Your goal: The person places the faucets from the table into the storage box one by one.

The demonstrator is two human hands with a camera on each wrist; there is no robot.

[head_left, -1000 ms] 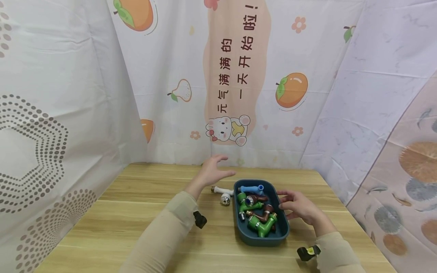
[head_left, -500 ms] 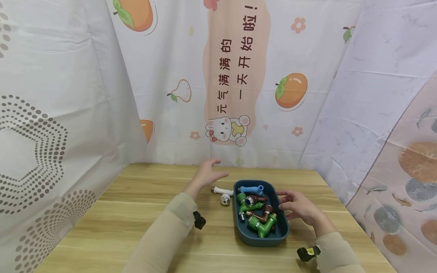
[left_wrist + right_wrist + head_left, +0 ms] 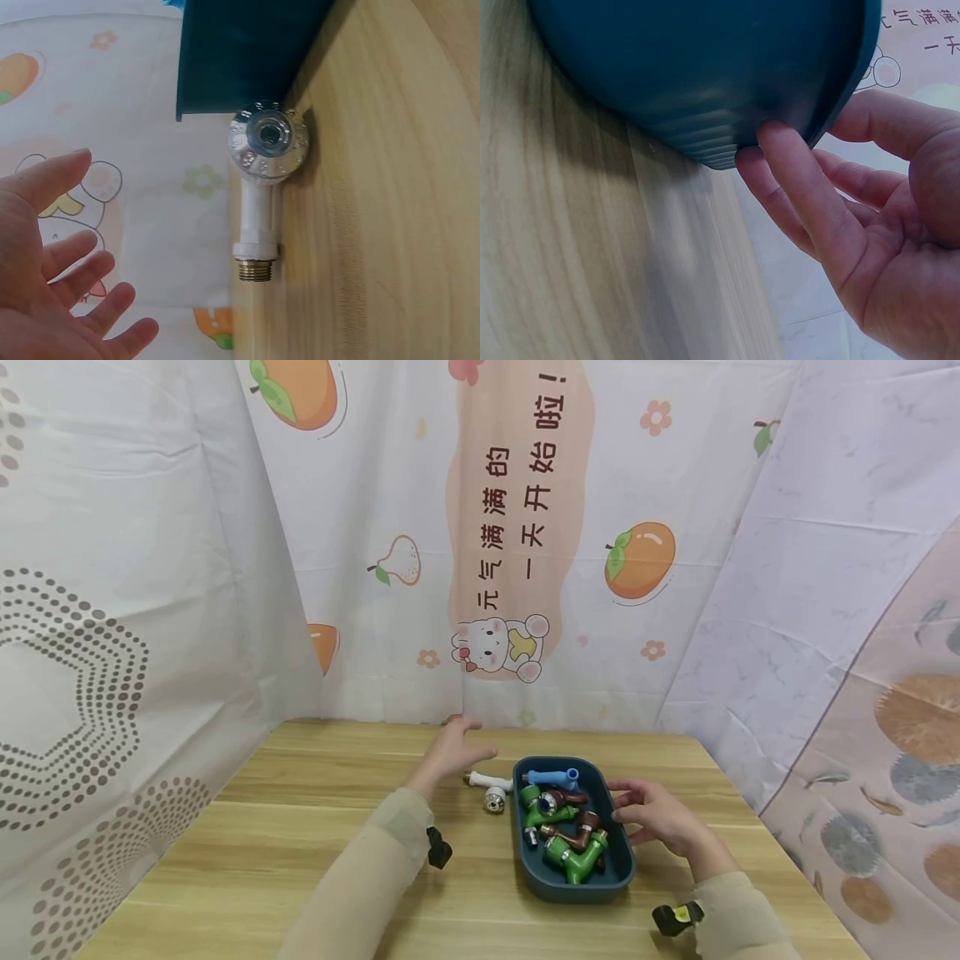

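My left hand [image 3: 447, 750] is held over the table with fingers spread and thumb apart, holding nothing. In the left wrist view, a white tap [image 3: 259, 206] with a brass threaded end and a round chrome-faced knob lies on the table against the dark blue tub [image 3: 576, 891]. The hand is apart from it, to its left in that view. At the tub's right side, my right hand [image 3: 658, 817] touches the outer wall with relaxed fingertips [image 3: 774, 133], its thumb by the rim. Inside the tub lie a blue tap [image 3: 551, 776], green taps [image 3: 581, 863] and brown taps [image 3: 587, 828].
The wooden table [image 3: 300, 860] carries the tub right of its middle. A printed curtain [image 3: 390, 635] hangs behind the table's far edge, with more cloth at both sides. Black cameras [image 3: 439, 848] sit on both wrists.
My left hand has drifted slightly left and down in the head view, away from the tub. The right hand, tub and taps have stayed where they were.
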